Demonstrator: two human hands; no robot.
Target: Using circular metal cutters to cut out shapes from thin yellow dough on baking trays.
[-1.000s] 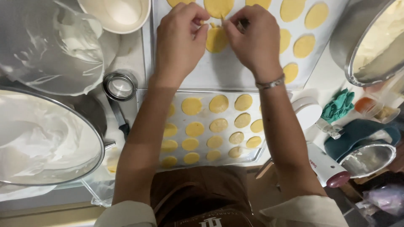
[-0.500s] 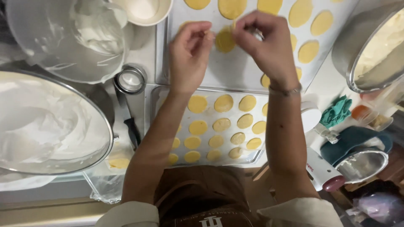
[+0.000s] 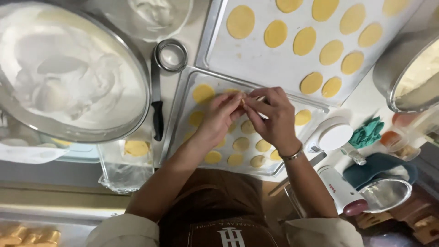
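We see both hands meeting over the near baking tray [image 3: 180, 116], which lies at the centre of the view. The left hand [image 3: 219, 120] comes in from about seven o'clock and the right hand [image 3: 274, 120] from about five o'clock, a bracelet [image 3: 292, 155] on its wrist. Between their fingertips sits a small piece of yellow dough [image 3: 243, 101], at roughly twelve o'clock from both palms. Each hand pinches it with thumb and forefinger, so the dough is caught right at the tips and not in either palm; it is so small and so covered by fingers that we cannot tell its shape for sure.

Under the hands the near tray carries yellow dough rounds [image 3: 202, 93], some hidden by the wrists. At one o'clock from the grip lies a second tray [image 3: 215, 36] lined with white paper and bearing larger dough discs [image 3: 241, 21].

At nine to ten o'clock stands a big metal bowl [image 3: 137, 82] of white cream. Between it and the trays lie a black-handled knife [image 3: 157, 114] and a round metal cutter [image 3: 171, 55]. At three o'clock a white kitchen scale [image 3: 334, 136] rests just beside the near tray, with a teal cloth [image 3: 367, 132] beyond it.
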